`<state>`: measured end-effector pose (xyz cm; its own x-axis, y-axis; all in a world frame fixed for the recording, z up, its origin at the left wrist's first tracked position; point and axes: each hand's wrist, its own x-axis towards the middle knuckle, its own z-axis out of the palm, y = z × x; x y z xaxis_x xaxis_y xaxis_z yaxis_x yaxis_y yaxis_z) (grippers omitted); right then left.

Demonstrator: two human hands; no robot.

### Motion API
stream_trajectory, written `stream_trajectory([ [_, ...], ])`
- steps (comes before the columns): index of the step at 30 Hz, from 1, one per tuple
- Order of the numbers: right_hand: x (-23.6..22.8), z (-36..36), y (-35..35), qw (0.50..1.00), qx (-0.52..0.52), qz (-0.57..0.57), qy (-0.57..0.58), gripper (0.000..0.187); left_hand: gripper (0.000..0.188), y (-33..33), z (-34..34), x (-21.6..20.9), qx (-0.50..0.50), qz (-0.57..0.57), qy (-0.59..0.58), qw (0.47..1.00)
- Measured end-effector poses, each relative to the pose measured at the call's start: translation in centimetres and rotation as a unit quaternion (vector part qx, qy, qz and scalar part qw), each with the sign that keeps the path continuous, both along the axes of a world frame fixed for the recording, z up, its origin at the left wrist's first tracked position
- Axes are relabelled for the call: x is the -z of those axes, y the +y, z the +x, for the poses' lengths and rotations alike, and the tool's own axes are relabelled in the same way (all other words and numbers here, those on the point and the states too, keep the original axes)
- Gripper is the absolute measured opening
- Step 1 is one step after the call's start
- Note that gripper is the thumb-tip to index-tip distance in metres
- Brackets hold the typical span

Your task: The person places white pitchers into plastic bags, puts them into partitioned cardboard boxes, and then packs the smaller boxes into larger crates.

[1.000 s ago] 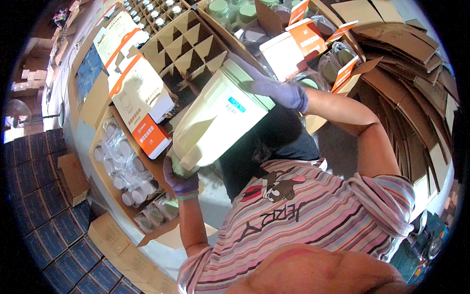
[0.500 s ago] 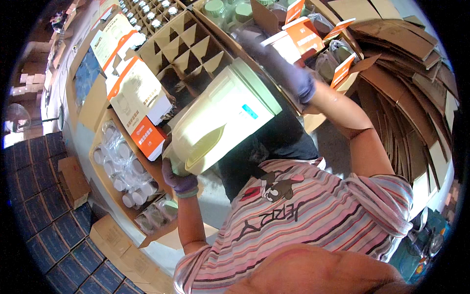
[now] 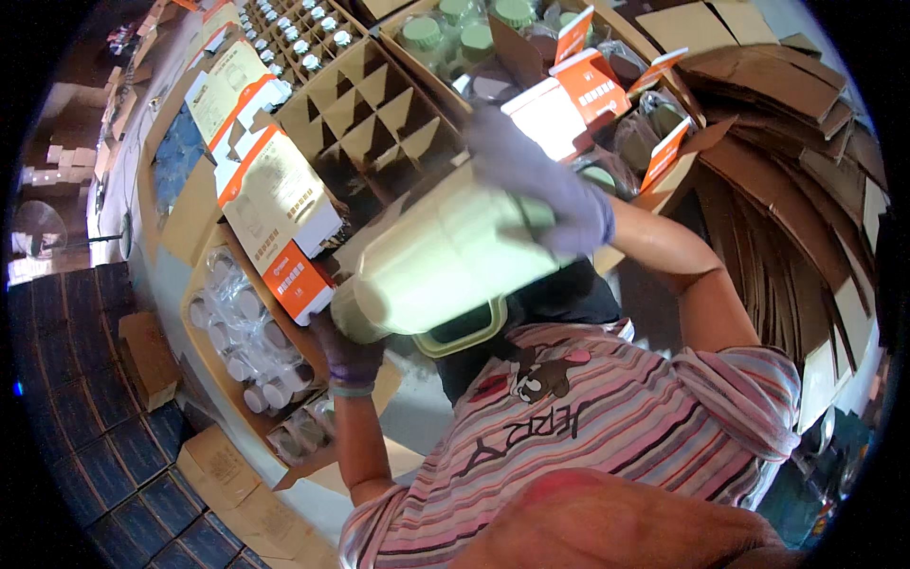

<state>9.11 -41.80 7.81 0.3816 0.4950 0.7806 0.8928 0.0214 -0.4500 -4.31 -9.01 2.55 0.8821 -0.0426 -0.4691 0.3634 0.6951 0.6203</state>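
A pale green pitcher (image 3: pixel 445 251) lies tilted across both hands in front of my body. Its loop handle (image 3: pixel 469 334) points toward my striped shirt. At the lower left end my left hand (image 3: pixel 349 353), in a purple-grey glove, is closed round the base. A rounded, duller green piece (image 3: pixel 354 315) shows there, and I cannot tell whether it belongs to the pitcher. My right hand (image 3: pixel 550 185), gloved too and blurred by motion, wraps over the wide upper end and hides its rim.
Beyond the pitcher stands a carton with cardboard dividers (image 3: pixel 374 104). Green-lidded containers (image 3: pixel 474 38) fill a box behind it. Orange and white printed cartons (image 3: pixel 275 204) lie at left, above bagged clear cups (image 3: pixel 242 322). Flattened cardboard (image 3: pixel 777 171) is stacked at right; dark boxes (image 3: pixel 85 408) at lower left.
The pitcher has turned, bringing its handle into view toward my body. My right hand has come from beyond the pitcher onto its upper end. My left hand stays at the base.
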Motion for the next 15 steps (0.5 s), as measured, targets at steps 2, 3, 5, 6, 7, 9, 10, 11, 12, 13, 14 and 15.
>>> stream_trajectory([
  [2,-1.2,-0.7,-0.7,0.997,-0.077,-0.021,-0.021,0.061,0.066,0.4,0.8,1.3,-0.001,0.029,0.065,0.997],
  [3,-1.3,-0.9,-0.9,0.995,-0.102,-0.018,0.012,0.062,0.064,0.7,0.8,1.3,-0.007,0.054,0.020,0.998],
  [5,-0.5,0.4,-1.9,0.985,-0.020,0.141,0.095,0.068,0.060,0.4,0.8,1.0,-0.017,0.104,-0.069,0.992],
  [6,0.1,1.2,-3.3,0.960,0.067,0.208,0.177,0.069,0.060,0.8,0.3,0.7,-0.051,0.064,-0.059,0.995],
  [7,0.8,2.0,-4.8,0.917,0.137,0.274,0.255,0.070,0.062,0.9,-0.1,0.7,-0.060,0.073,-0.072,0.993],
  [9,0.4,2.3,-4.8,0.886,0.182,0.291,0.311,0.065,0.066,0.5,0.2,0.4,-0.065,0.086,-0.103,0.989],
  [10,0.5,2.1,-3.6,0.902,0.145,0.271,0.303,0.063,0.069,-0.1,0.4,0.2,-0.060,0.149,-0.139,0.977],
  [11,0.3,1.4,-1.4,0.922,0.095,0.246,0.284,0.060,0.072,-0.8,0.3,-0.8,-0.061,0.215,-0.175,0.959],
  [12,-0.6,0.7,0.2,0.940,0.069,0.218,0.253,0.058,0.075,-1.2,0.8,-1.3,-0.054,0.276,-0.212,0.936],
  [13,-1.6,0.3,1.1,0.955,0.058,0.193,0.216,0.056,0.078,-1.2,0.9,-1.4,-0.052,0.266,-0.221,0.937],
  [14,-2.6,0.2,0.7,0.966,0.066,0.172,0.182,0.054,0.081,-1.4,0.6,-1.8,-0.042,0.255,-0.225,0.939],
  [15,-3.1,0.3,0.3,0.974,0.078,0.155,0.146,0.052,0.084,-1.6,0.5,-2.3,-0.033,0.244,-0.228,0.942],
])
